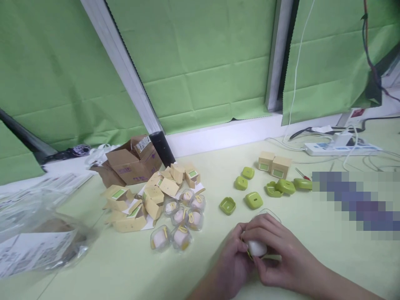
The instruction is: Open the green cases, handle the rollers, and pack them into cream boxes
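Both hands meet low in the middle of the head view, over a pale green table (103, 262). My left hand (231, 257) and my right hand (275, 246) are closed around a small white rounded piece (257, 248) with a green edge showing under it. A clear plastic shell (271, 214) lies just behind my right hand. Several green square caps (253, 200) lie on the table beyond the hands.
Several clear cases with white pieces (180, 221) and small opened cardboard boxes (146, 200) are piled at centre left. A brown carton (131, 162) and a black cylinder (162, 148) stand behind them. A plastic bag (34, 233) lies left. Two closed boxes (274, 166) and a power strip (340, 148) sit at right.
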`<act>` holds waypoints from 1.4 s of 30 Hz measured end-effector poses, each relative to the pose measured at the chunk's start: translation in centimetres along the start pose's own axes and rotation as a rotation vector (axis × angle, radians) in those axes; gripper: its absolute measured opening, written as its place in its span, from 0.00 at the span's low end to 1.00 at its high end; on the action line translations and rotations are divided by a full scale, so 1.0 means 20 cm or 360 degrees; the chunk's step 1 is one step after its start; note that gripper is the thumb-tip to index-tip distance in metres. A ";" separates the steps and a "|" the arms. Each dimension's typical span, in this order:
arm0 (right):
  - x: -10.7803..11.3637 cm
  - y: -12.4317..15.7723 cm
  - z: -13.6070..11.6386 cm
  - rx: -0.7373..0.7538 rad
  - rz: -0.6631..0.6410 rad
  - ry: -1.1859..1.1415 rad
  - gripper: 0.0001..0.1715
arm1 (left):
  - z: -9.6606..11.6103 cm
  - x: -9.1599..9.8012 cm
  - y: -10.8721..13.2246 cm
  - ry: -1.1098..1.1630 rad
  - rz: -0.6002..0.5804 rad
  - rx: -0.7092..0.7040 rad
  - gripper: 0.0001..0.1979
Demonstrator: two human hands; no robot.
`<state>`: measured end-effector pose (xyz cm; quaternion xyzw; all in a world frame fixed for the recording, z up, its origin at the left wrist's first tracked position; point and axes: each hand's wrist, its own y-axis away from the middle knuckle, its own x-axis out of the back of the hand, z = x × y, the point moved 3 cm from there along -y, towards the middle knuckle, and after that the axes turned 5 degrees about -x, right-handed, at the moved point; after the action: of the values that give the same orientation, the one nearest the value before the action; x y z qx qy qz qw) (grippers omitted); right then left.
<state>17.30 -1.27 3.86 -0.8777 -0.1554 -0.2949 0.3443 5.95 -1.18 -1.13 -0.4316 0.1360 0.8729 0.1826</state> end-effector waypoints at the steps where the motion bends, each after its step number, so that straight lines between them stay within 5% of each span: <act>1: 0.00 0.00 0.00 -0.0007 -0.0034 -0.0008 0.27 | 0.00 0.00 0.00 0.0000 -0.0004 0.0010 0.13; 6: 0.02 0.00 0.01 -0.0031 -0.0210 -0.0024 0.24 | 0.03 -0.02 0.00 -0.0022 -0.0102 0.0014 0.15; 13: 0.00 0.03 0.00 0.0110 -0.0100 0.0051 0.25 | 0.00 -0.01 -0.01 -0.0061 -0.0130 0.0052 0.16; 21: -0.02 0.02 -0.01 -0.0243 -0.0249 -0.0076 0.18 | -0.02 0.01 0.00 -0.0135 0.0058 0.0011 0.13; 31: 0.01 0.02 0.01 -0.0556 -0.0416 -0.0239 0.14 | -0.01 0.00 0.00 -0.0114 -0.0023 0.0051 0.11; 42: 0.01 0.02 0.02 -0.0391 -0.0329 -0.0113 0.09 | 0.01 0.00 0.01 -0.0091 -0.0108 0.0128 0.16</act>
<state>17.79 -1.18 3.49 -0.9024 -0.2196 -0.3144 0.1965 5.74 -1.39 -1.06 -0.4032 0.1510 0.8719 0.2331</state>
